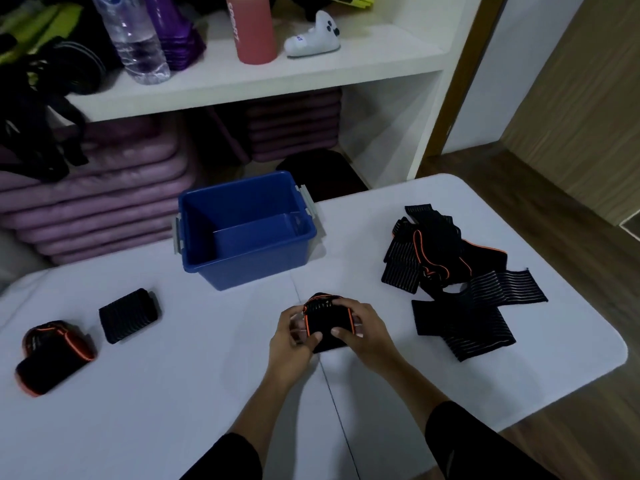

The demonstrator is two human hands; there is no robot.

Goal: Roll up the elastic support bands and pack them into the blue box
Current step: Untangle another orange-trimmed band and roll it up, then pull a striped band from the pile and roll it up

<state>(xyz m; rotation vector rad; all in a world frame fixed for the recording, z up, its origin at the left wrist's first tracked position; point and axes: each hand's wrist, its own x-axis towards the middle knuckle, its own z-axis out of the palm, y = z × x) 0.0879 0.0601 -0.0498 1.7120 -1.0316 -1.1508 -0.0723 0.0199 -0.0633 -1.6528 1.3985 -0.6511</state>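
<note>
Left hand and right hand clamped band mid-table, keeping its roll tight | box stood open at far edge | loose bands waited by right edge

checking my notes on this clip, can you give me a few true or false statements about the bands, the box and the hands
1. The blue box already holds rolled bands. False: it looks empty.
2. Both hands, left hand and right hand, hold one orange-edged band. True.
3. The unrolled pile lies left of the box. False: it lies to the right.
4. Two rolled bands lie on the table left of the hands. True.
</note>
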